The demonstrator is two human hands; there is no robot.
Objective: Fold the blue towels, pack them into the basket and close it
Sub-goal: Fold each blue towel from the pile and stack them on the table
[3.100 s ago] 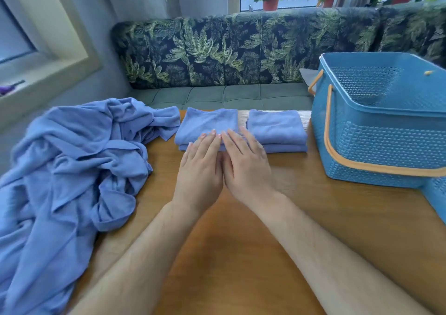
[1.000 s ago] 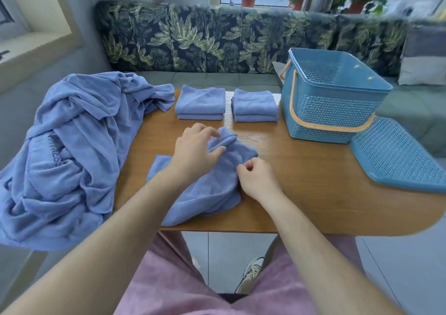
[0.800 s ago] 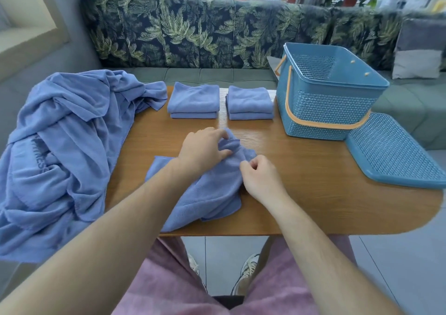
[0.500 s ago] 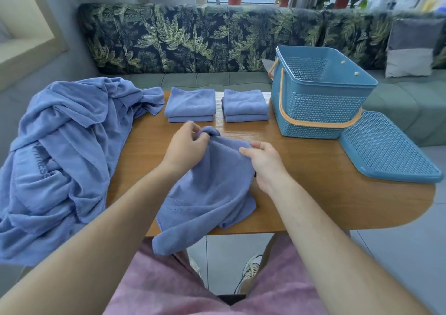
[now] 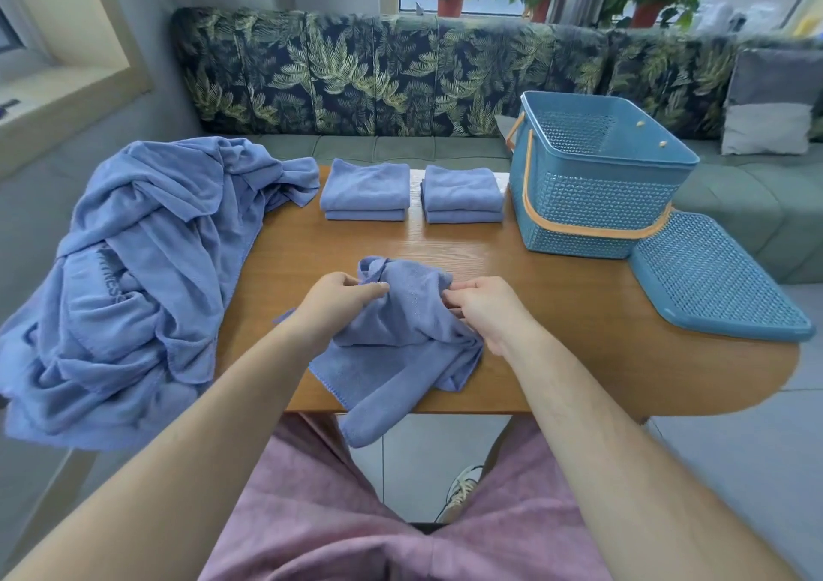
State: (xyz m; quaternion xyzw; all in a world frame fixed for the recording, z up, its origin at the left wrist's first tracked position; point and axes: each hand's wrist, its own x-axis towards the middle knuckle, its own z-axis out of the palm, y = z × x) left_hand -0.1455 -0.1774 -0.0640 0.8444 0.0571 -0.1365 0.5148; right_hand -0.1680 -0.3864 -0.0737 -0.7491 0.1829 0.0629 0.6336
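Observation:
A crumpled blue towel [image 5: 401, 349] lies at the near edge of the wooden table [image 5: 579, 326], one corner hanging over the edge. My left hand [image 5: 338, 298] pinches its upper left part and my right hand [image 5: 481, 309] pinches its upper right part. Two folded stacks of blue towels, the left stack [image 5: 365, 188] and the right stack [image 5: 463, 193], sit side by side at the far edge. The blue basket [image 5: 592, 206] with an orange handle stands open at the far right. Its blue lid [image 5: 712, 277] lies flat on the table beside it.
A big heap of unfolded blue towels [image 5: 133, 269] covers the table's left end and spills over it. A leaf-patterned sofa [image 5: 378, 73] runs behind the table, with a grey cushion [image 5: 770, 104] at the right. Tiled floor shows below the table's near edge.
Both hands have shifted their grip along the towel's top edge, bunching it up between them. The towel sits more crumpled on the table than half a second ago.

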